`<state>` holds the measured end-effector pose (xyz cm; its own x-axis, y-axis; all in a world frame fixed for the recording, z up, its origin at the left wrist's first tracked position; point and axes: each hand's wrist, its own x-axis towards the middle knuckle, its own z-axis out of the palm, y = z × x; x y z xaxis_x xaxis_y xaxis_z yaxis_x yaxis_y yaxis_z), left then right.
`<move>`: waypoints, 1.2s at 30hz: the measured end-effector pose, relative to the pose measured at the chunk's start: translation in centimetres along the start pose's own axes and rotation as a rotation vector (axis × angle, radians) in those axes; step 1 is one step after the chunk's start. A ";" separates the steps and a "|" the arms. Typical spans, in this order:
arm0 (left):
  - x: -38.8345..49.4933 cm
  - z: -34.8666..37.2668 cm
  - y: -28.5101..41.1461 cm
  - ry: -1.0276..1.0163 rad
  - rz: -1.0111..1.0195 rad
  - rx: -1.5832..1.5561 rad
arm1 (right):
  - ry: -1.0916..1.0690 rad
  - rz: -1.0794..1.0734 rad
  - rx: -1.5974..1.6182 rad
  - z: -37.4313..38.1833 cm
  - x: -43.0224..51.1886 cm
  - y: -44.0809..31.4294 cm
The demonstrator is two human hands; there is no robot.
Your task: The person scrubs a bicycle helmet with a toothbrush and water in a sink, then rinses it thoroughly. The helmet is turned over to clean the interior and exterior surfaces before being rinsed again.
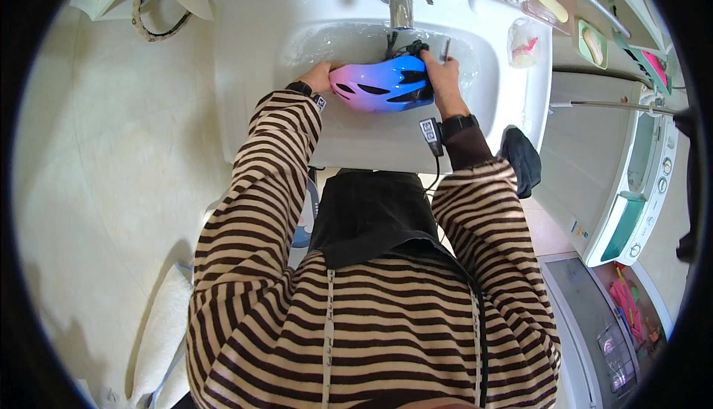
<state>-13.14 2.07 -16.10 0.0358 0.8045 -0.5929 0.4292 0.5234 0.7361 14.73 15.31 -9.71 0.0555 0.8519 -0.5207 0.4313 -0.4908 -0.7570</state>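
Observation:
A pink-to-blue bicycle helmet (pixel 372 83) is tilted on its side over the water in a white washbasin (pixel 367 150), below a chrome faucet (pixel 400 2). My left hand (pixel 318 77) grips its pink end, the fingertips hidden behind the shell. Against the blue end, my right hand (pixel 443 78) holds the helmet by the rim near its black straps (pixel 413 48). A thin, light-coloured object (pixel 447 47) sticks up beside the right fingers; what it is cannot be told. The helmet's inside faces away from view.
On the basin's right rim lies a clear plastic bag with something pink (pixel 523 44). Soap dishes (pixel 591 44) hang beyond it. A dark cloth (pixel 521 161) hangs at the basin's right front corner, near a white washing machine (pixel 590 158). A beaded ring (pixel 149 8) hangs at upper left.

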 end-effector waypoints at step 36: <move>-8.2 10.3 6.0 0.584 0.216 -0.284 | -0.628 -0.016 0.031 5.3 -7.6 6.4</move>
<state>-1.59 -4.21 -10.18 -0.4329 0.8769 -0.2089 0.2108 0.3238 0.9224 12.30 4.79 -12.66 -0.4945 0.5935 -0.6350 0.4013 -0.4921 -0.7725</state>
